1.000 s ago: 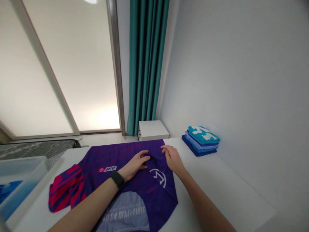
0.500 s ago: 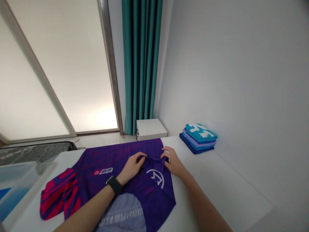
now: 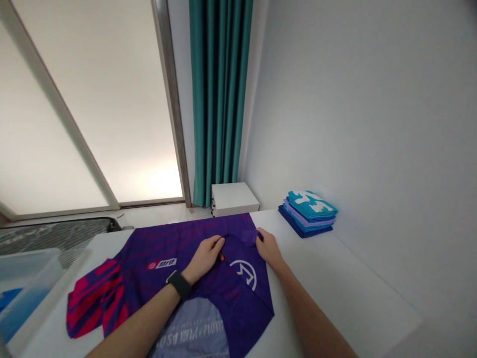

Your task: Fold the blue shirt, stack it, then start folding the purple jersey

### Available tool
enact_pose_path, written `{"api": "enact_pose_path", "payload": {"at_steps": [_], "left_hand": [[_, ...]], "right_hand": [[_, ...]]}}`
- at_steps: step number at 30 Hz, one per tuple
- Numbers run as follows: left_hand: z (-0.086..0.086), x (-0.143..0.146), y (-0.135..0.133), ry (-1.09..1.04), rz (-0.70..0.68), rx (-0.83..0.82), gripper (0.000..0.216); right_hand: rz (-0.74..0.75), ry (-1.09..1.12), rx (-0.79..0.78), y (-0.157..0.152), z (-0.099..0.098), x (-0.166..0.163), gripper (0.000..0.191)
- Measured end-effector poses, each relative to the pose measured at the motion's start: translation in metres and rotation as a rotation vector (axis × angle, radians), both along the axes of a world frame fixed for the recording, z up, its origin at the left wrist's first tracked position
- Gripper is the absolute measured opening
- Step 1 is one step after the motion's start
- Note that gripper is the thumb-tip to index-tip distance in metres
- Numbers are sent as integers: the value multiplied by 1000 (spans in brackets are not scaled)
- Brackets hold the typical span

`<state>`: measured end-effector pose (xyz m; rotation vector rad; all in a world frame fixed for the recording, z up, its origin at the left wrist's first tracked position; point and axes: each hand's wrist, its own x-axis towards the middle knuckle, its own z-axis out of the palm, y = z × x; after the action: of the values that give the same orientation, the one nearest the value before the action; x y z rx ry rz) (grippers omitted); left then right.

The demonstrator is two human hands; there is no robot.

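A purple jersey with pink striped sleeve and a white logo lies spread on the white table. My left hand, with a black watch on the wrist, pinches a fold of the purple cloth near the jersey's far middle. My right hand pinches the same fold at the jersey's right edge. The fold is lifted slightly between both hands. The pink sleeve lies at the left, and a grey printed patch shows near me.
A stack of folded blue, lilac and teal garments sits at the table's far right by the wall. A clear plastic bin stands at the left. Beyond the table are a small white cabinet, a teal curtain and a frosted sliding door.
Both hands went from lying open on the jersey to pinching the cloth, raising a fold and shifting it slightly away from me.
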<state>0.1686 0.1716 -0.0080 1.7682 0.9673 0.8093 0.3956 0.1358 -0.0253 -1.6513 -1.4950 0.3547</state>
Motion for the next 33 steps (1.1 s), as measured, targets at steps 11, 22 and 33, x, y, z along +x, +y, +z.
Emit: {"api": "enact_pose_path", "payload": {"at_steps": [11,22,33], "left_hand": [[-3,0,-1,-12,-24,-59,43],[-5,-1,-2,-43,-26,-53,40],[-8,-5,3,-80,80,15,35]], "right_hand": [[-34,-78,-40,4,-3,0,21],[264,-219,-181,21,34,11,18],[-31,-405,-342,50,15,-18,29]]}}
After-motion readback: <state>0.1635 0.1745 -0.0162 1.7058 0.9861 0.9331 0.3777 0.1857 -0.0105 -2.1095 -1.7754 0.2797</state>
